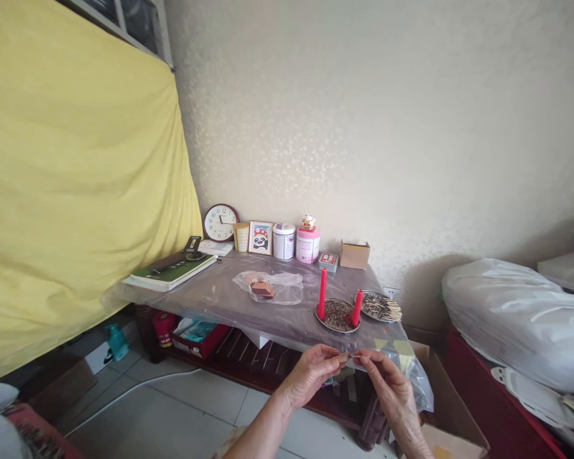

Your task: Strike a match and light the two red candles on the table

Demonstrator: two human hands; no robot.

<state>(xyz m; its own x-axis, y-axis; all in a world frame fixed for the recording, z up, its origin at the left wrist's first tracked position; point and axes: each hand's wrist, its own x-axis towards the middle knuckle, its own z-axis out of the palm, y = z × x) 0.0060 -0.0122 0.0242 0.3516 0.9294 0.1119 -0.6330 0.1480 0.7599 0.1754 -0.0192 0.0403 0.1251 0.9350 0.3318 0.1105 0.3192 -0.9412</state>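
Observation:
My left hand (313,373) and my right hand (387,382) meet in front of the low table's near edge, fingers pinched together on a small thin object between them that I cannot make out. Just beyond them stands a round metal plate (337,317) with two upright red candles (322,292) on it. A second plate (381,307) piled with thin sticks lies to its right. A clear plastic bag (270,287) with a brown item inside rests mid-table.
The table (220,296) is covered in clear plastic; a clock (220,222), tins, a framed picture and a small cardboard box (354,254) line the wall. Books lie at the left. A yellow cloth hangs left; a bagged bundle (516,319) sits right.

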